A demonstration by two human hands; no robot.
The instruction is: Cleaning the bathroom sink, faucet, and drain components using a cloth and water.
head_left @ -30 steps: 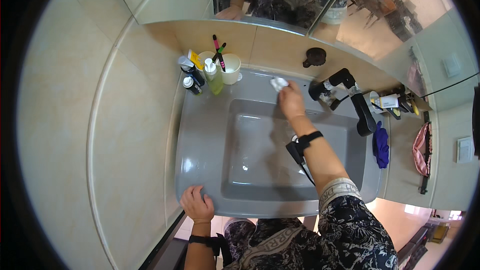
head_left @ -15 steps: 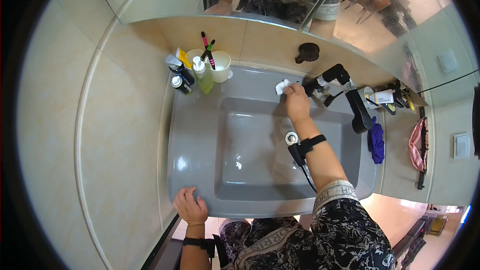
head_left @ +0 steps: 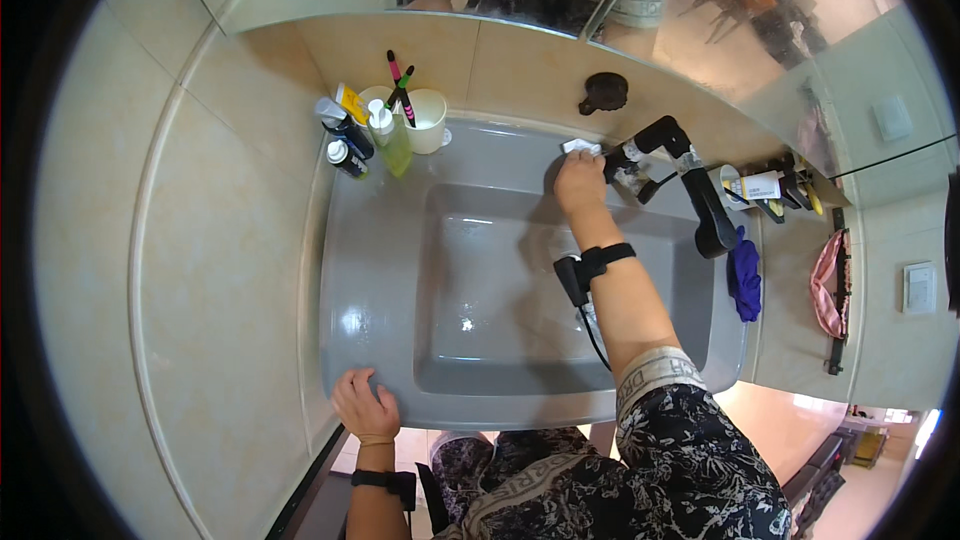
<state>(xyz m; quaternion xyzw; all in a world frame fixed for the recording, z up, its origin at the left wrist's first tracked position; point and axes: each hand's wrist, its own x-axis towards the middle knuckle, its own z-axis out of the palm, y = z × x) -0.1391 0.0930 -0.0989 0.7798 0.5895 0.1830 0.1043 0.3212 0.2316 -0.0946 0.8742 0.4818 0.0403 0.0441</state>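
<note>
My right hand (head_left: pixel 581 186) is closed on a small crumpled white wipe (head_left: pixel 580 146), paper or cloth I cannot tell. It presses the wipe on the back ledge of the grey washbasin (head_left: pixel 380 280), just left of the black faucet (head_left: pixel 710 205). Part of the wipe is hidden under the fingers. At the basin's front left corner my left hand (head_left: pixel 365 407) lies on the rim with its fingers apart, holding nothing. My right forearm reaches across the bowl and covers part of it.
On the back left ledge stand a green pump bottle (head_left: pixel 393 148), a white cup (head_left: pixel 428 120), toothbrushes (head_left: pixel 402 90) and a dark bottle (head_left: pixel 346 158). A purple cloth (head_left: pixel 744 278) hangs by the right rim. A cup (head_left: pixel 727 188) with tubes stands behind the faucet. Mirrors line the back wall.
My right hand has slid the wipe back toward the wall and nearer the faucet's base. My left hand stays on the front rim. The whole view has shifted slightly.
</note>
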